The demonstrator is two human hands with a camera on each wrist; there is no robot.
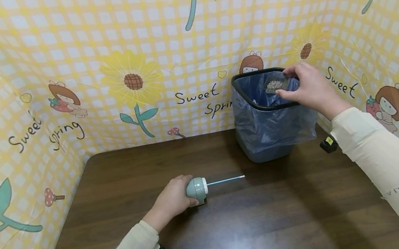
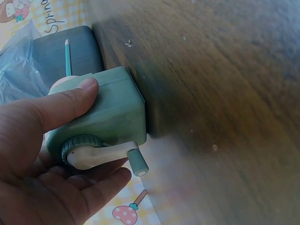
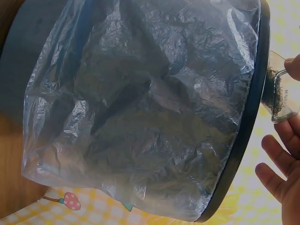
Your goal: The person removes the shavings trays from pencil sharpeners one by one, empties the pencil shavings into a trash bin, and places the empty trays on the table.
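Left hand (image 1: 173, 197): you grip the green sharpener (image 1: 196, 189), blue pencil (image 1: 226, 180) jutting rightward
Right hand (image 1: 310, 86): you pinch a clear tray (image 1: 285, 84) of shavings (image 1: 274, 85) at the bin's (image 1: 271, 153) mouth
Table (image 1: 223, 225): brown, beneath your bin

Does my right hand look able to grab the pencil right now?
Probably not: your right hand pinches the clear shavings container at the bin, though the pencil sticks out unobstructed.

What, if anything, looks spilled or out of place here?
A few tiny pale bits lie on the wooden table near the green pencil sharpener; they look stray, perhaps shavings, though too small to identify. Nothing else stands out.
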